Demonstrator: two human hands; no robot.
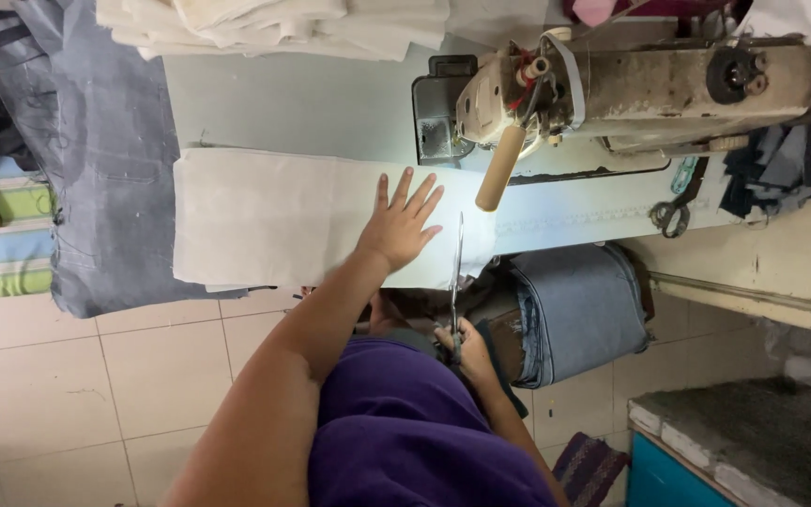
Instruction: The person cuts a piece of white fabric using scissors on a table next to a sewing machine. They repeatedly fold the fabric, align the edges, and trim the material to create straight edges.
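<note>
Lying flat across a pale sewing table (312, 103), a long strip of white cloth (265, 221) reaches from the table's near edge toward the sewing machine (631, 89). The left hand (398, 225) rests on top of the strip near its right end, palm down, fingers spread wide and gripping nothing. Just beside that hand, a pair of scissors (457, 272) points up at the cloth's right edge, the blades reaching onto the fabric. The right hand (462, 343) is below the table edge, closed around the scissors' handles. The person wears a purple top (405, 432).

The worn, cream-coloured sewing machine stands at the far side of the table, with a wooden handle (499, 169) hanging down from it. Folded white cloths (274, 23) are stacked at the top edge of the table. A grey garment (96, 150) hangs over the table's left end. A bundle of blue denim (574, 310) sits under the table to the right, above a tiled floor (77, 385).
</note>
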